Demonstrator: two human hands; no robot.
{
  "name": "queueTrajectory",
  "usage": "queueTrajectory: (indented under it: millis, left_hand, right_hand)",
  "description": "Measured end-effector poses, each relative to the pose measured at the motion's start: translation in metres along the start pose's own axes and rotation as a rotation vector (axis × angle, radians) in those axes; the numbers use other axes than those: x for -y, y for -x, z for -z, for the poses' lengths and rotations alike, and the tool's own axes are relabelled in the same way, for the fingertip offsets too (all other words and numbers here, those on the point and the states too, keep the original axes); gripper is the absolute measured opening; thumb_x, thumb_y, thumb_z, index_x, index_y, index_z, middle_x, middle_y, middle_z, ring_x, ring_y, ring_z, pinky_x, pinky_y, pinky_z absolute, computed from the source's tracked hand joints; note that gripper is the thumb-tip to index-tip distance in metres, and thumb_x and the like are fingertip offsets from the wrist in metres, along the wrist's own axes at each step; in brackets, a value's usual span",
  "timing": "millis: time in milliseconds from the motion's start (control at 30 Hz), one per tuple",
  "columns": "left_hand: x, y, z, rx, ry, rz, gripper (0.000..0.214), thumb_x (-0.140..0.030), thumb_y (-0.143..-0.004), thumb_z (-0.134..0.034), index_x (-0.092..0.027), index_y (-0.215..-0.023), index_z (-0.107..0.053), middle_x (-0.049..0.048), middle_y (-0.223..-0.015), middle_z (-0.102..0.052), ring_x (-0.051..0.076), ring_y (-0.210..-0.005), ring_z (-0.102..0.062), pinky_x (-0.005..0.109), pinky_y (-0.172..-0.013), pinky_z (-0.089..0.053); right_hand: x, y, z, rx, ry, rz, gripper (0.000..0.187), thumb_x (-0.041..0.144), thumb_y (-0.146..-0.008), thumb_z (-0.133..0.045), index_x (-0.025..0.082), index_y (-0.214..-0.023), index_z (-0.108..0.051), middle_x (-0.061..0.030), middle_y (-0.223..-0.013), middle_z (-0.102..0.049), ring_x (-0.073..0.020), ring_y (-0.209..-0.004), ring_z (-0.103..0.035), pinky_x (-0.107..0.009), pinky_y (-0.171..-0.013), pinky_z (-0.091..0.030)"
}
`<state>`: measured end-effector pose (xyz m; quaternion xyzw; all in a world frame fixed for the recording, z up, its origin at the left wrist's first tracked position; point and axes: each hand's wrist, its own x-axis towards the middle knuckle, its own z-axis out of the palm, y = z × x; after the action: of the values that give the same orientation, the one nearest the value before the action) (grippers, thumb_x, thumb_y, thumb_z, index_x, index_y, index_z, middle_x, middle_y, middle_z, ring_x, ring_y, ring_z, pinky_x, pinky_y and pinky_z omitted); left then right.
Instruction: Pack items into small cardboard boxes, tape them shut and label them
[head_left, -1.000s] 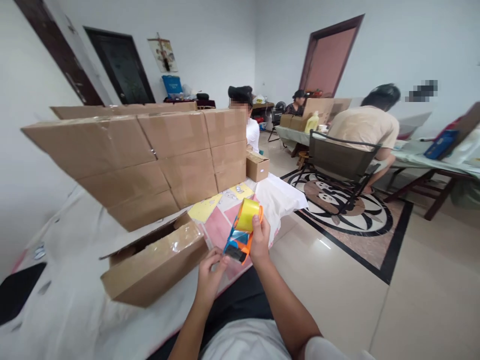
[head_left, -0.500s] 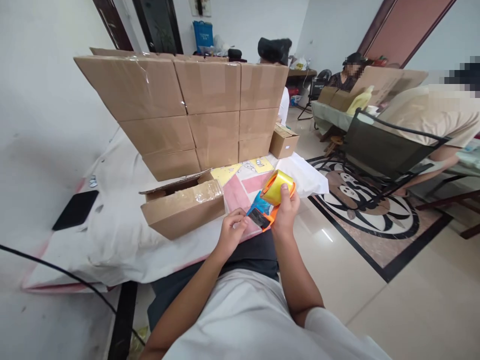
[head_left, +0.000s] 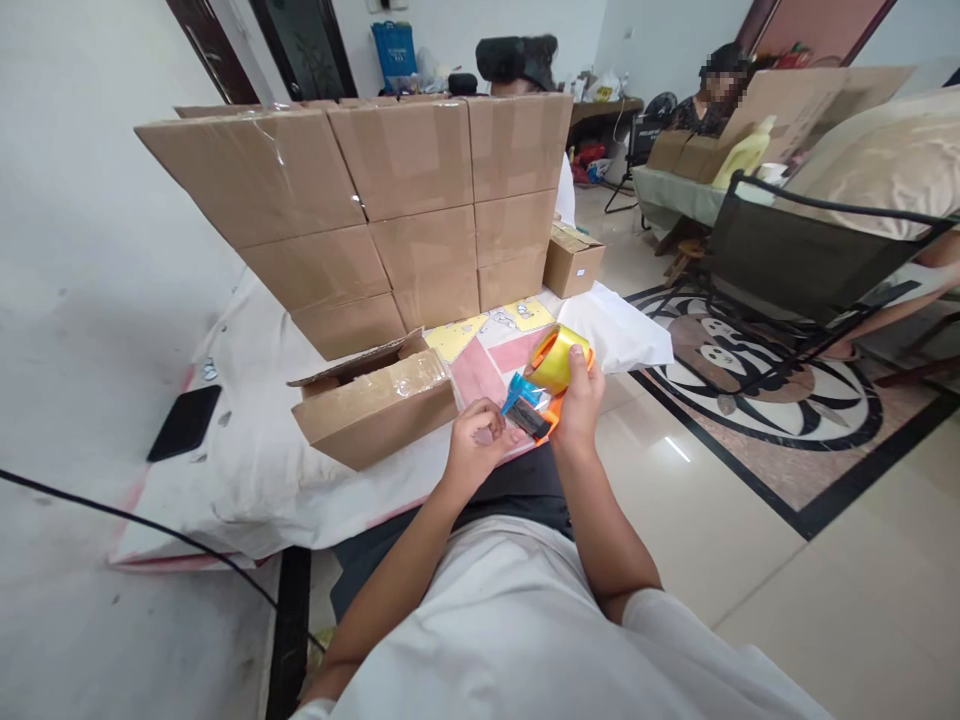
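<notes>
Tape dispenser, orange-blue plastic, is gripped in right hand, left hand hold unclear; brown cardboard box, nine o'clock, still open.

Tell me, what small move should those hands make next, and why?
Perhaps the left hand should feel for the end of the yellow tape roll: it is right beside the tape dispenser, which the right hand holds, and the nearby cardboard box gapes open.
</notes>
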<state>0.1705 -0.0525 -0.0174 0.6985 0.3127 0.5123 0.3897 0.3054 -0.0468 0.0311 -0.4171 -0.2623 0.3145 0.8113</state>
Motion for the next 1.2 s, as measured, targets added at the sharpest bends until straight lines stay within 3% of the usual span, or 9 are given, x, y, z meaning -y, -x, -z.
queueTrajectory:
  millis: [267, 433, 533, 767, 833, 967, 1100, 1200]
  left_hand:
    - [0.0, 0.006, -0.008, 0.049, 0.025, -0.002, 0.058, -0.064, -0.077, -0.077, -0.02, -0.056, -0.045, 0.0, -0.071, -0.052, 0.016, -0.072, -0.052, 0.029, -0.071, -0.042]
    - [-0.006, 0.005, -0.009, 0.072, 0.028, -0.029, 0.057, -0.071, -0.08, -0.069, -0.019, -0.062, -0.053, 0.0003, -0.071, -0.052, 0.016, -0.071, -0.052, 0.029, -0.067, -0.041]
    - [-0.009, 0.005, -0.008, 0.071, 0.027, -0.011, 0.06, -0.071, -0.081, -0.068, -0.02, -0.057, -0.049, 0.0004, -0.068, -0.051, 0.016, -0.068, -0.051, 0.029, -0.065, -0.04]
    - [-0.004, 0.012, -0.002, 0.154, 0.103, -0.049, 0.054, -0.054, -0.091, -0.065, -0.019, -0.055, -0.049, 0.0023, -0.067, -0.057, 0.015, -0.067, -0.054, 0.029, -0.068, -0.042]
    - [0.0, 0.015, 0.0, 0.168, 0.127, -0.063, 0.047, -0.052, -0.091, -0.066, -0.018, -0.061, -0.057, 0.0036, -0.07, -0.061, 0.017, -0.072, -0.057, 0.029, -0.072, -0.043]
    - [0.003, 0.017, 0.006, 0.068, 0.164, -0.029, 0.041, -0.059, -0.086, -0.069, -0.018, -0.089, -0.07, 0.007, -0.086, -0.07, 0.021, -0.085, -0.064, 0.031, -0.08, -0.047]
    - [-0.006, 0.019, 0.011, 0.059, 0.051, 0.127, 0.039, -0.053, -0.087, -0.068, -0.017, -0.073, -0.069, 0.0045, -0.072, -0.07, 0.02, -0.074, -0.064, 0.029, -0.075, -0.048]
    - [-0.016, 0.024, 0.015, 0.026, -0.001, 0.151, 0.039, -0.048, -0.087, -0.066, -0.018, -0.062, -0.066, 0.0017, -0.06, -0.065, 0.016, -0.062, -0.059, 0.026, -0.066, -0.045]
  right_hand:
    - [0.006, 0.002, 0.008, -0.002, -0.047, -0.027, 0.035, 0.052, -0.087, -0.064, 0.017, -0.091, -0.061, -0.0004, -0.073, -0.066, -0.0156, -0.06, -0.064, -0.03, -0.061, -0.055]
    - [0.012, 0.005, 0.009, 0.023, -0.055, -0.041, 0.037, 0.054, -0.087, -0.064, 0.018, -0.089, -0.06, -0.0001, -0.072, -0.066, -0.0154, -0.062, -0.064, -0.029, -0.062, -0.055]
    - [0.009, 0.004, 0.01, 0.041, -0.113, -0.067, 0.038, 0.055, -0.086, -0.067, 0.018, -0.088, -0.061, 0.0, -0.071, -0.067, -0.0158, -0.061, -0.064, -0.029, -0.06, -0.055]
    - [0.003, -0.008, 0.015, -0.009, -0.199, -0.18, 0.038, 0.052, -0.077, -0.076, 0.016, -0.085, -0.066, -0.0006, -0.07, -0.071, -0.015, -0.059, -0.066, -0.026, -0.059, -0.055]
    - [0.003, -0.009, 0.016, -0.012, -0.2, -0.206, 0.038, 0.051, -0.076, -0.076, 0.016, -0.084, -0.066, -0.0003, -0.069, -0.071, -0.0148, -0.058, -0.066, -0.025, -0.058, -0.055]
    - [0.001, -0.006, 0.013, -0.004, -0.2, -0.194, 0.038, 0.051, -0.074, -0.078, 0.017, -0.083, -0.065, 0.0012, -0.067, -0.069, -0.0134, -0.056, -0.064, -0.023, -0.055, -0.052]
    - [-0.006, 0.002, 0.007, 0.038, -0.186, -0.19, 0.04, 0.055, -0.076, -0.077, 0.018, -0.083, -0.062, 0.0009, -0.066, -0.068, -0.0139, -0.055, -0.064, -0.024, -0.054, -0.053]
    - [-0.016, 0.004, 0.006, 0.06, -0.148, -0.14, 0.04, 0.056, -0.08, -0.073, 0.019, -0.085, -0.06, 0.0016, -0.068, -0.066, -0.0131, -0.056, -0.062, -0.024, -0.055, -0.053]
